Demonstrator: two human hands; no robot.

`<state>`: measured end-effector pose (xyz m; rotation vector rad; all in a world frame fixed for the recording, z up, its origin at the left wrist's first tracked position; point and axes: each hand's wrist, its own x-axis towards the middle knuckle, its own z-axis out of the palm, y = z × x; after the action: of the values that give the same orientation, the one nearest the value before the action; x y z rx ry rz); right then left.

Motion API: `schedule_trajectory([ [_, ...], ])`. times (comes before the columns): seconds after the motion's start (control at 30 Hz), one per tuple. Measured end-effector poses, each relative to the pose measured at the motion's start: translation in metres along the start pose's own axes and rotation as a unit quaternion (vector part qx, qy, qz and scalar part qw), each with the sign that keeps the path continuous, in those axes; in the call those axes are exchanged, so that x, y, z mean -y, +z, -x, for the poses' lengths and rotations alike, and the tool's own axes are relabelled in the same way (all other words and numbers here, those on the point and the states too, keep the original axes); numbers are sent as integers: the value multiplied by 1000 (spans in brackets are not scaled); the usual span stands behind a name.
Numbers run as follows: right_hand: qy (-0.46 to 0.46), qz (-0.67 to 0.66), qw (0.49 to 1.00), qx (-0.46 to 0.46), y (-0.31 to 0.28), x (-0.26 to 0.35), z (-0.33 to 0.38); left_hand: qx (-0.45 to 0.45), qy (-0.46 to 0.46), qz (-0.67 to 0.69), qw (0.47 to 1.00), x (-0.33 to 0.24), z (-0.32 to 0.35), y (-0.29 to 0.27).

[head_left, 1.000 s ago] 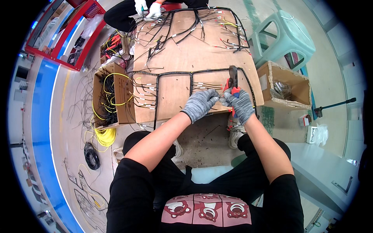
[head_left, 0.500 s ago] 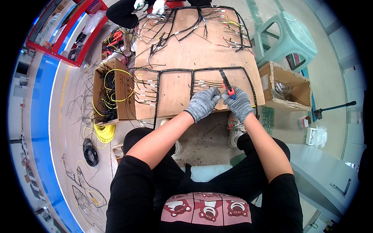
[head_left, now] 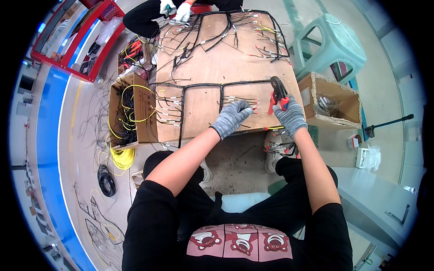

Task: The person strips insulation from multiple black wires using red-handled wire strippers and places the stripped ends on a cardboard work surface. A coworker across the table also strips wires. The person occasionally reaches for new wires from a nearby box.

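Observation:
My right hand (head_left: 291, 117), in a grey knit glove, grips crimping pliers (head_left: 279, 90) with red and black handles spread apart. The jaws point away from me over the right part of the board. My left hand (head_left: 231, 119), gloved alike, has its fingers pinched together at thin wires (head_left: 238, 99) with red tips; one red end shows just past the fingertips. These wires branch from a black taped wire harness (head_left: 202, 85) lying across the wooden board (head_left: 208, 101). Its right-hand corner is partly hidden by the pliers and my right hand.
A second harness (head_left: 235, 12) lies at the board's far side, where a co-worker's white-gloved hands (head_left: 183, 12) are busy. Left stands a carton (head_left: 145, 110) of black and yellow wire; right, another carton (head_left: 312, 92) and a green stool (head_left: 346, 40). Red-tipped wires (head_left: 280, 147) hang below the near edge.
My hands have moved apart. The pliers have swung right, away from the wires, with their handles wider apart. My left hand has shifted slightly left and stays by the wires.

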<state>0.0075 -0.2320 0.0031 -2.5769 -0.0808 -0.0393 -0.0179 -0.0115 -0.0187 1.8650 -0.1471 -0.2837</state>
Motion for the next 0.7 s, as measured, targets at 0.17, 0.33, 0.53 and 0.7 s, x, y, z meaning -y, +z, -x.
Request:
schedule_trajectory([
  [0.17, 50, -112, 992, 15, 13, -15, -10, -2, -15, 24, 1000, 2, -5, -1],
  [0.33, 16, -151, 986, 76, 33, -32, -15, -4, -24, 15, 1000, 6, -9, -6],
  [0.53, 54, -462, 867, 177, 33, -45, -15, -32, -25, 3, 999, -3, -9, -2],
  [0.7, 62, -490, 840, 227, 0, -5, 3, -44, -22, -23, 999, 3, -12, 0],
])
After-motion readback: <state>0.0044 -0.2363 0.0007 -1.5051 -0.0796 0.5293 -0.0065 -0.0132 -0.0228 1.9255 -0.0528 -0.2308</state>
